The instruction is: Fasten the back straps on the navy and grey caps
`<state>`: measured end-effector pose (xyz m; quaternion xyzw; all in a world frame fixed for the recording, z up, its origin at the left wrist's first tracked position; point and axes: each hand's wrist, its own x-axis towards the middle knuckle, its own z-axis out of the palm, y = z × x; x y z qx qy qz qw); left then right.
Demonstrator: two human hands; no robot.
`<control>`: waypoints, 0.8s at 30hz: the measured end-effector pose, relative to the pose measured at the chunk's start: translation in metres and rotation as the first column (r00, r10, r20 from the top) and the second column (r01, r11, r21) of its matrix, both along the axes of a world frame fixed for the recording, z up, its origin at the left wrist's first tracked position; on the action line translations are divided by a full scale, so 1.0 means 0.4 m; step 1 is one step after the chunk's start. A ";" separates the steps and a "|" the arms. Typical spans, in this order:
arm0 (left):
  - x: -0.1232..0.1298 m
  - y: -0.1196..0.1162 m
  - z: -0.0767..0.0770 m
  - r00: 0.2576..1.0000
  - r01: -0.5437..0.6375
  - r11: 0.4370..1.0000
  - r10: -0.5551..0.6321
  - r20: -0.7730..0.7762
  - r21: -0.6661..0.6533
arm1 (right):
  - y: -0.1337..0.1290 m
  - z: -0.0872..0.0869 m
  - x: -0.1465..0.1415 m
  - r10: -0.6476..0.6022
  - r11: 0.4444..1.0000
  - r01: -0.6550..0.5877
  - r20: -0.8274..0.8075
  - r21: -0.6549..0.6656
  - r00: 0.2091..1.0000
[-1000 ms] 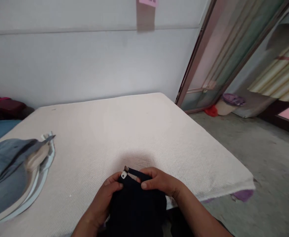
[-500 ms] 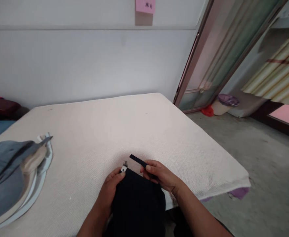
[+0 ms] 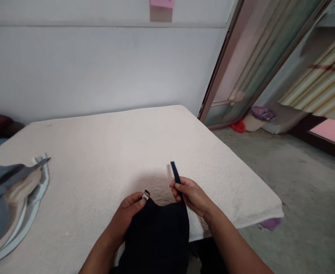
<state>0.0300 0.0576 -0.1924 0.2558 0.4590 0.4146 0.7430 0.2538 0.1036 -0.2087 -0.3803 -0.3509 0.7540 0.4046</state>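
Observation:
A dark navy cap (image 3: 158, 232) is held low in front of me, at the near edge of the white cover. At the cap's left corner, my left hand (image 3: 129, 209) pinches a small silver metal buckle (image 3: 146, 195) between thumb and fingers. My right hand (image 3: 193, 196) is closed on the narrow navy strap (image 3: 175, 171) at the other corner, and the strap's free end sticks up past the fingers. Between the two hands the cap's edge dips in a shallow curve. Strap and buckle are apart.
Several stacked caps (image 3: 15, 201), the top one grey-blue, lie at the left on the white textured cover (image 3: 107, 152). A pale wall (image 3: 98, 64) stands behind it. Right of it are a sliding glass door (image 3: 241, 57), a lined bin (image 3: 257, 118) and grey floor.
My right hand has swung the strap's free end from pointing left to pointing up, farther from the buckle. The buckle has tilted in my left hand. The view has shifted slightly.

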 end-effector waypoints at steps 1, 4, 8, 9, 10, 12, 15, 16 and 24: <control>0.004 -0.001 0.001 0.999 0.043 0.999 -0.043 -0.007 0.016 | 0.002 0.001 0.002 -0.041 0.999 0.041 -0.054 -0.007 0.998; 0.014 -0.002 0.005 0.990 0.134 0.990 -0.132 -0.052 0.037 | 0.005 0.009 0.000 -0.074 0.997 0.073 -0.169 -0.015 0.983; 0.020 -0.001 0.007 0.971 0.224 0.972 -0.216 -0.105 0.071 | -0.003 0.017 -0.030 0.022 1.000 -0.021 -0.115 0.010 0.993; 0.022 0.000 0.007 0.968 0.237 0.968 -0.227 -0.111 0.082 | -0.005 0.015 -0.041 0.060 0.998 -0.059 -0.080 0.017 0.995; 0.023 0.001 0.007 0.965 0.248 0.964 -0.237 -0.114 0.092 | -0.008 0.011 -0.053 0.105 0.994 -0.104 -0.049 0.023 0.993; 0.026 0.003 0.007 0.960 0.264 0.958 -0.251 -0.121 0.114 | -0.012 0.001 -0.074 0.190 0.981 -0.190 -0.003 0.029 0.982; 0.030 0.003 0.011 0.958 0.276 0.952 -0.261 -0.119 0.134 | -0.015 -0.010 -0.094 0.255 0.966 -0.256 0.040 0.035 0.966; 0.030 0.002 0.013 0.959 0.274 0.953 -0.260 -0.112 0.132 | -0.016 -0.011 -0.097 0.261 0.964 -0.264 0.056 0.043 0.964; 0.018 -0.011 0.012 0.984 0.168 0.979 -0.159 -0.086 0.112 | -0.020 0.013 -0.097 0.267 0.947 -0.285 0.133 0.150 0.955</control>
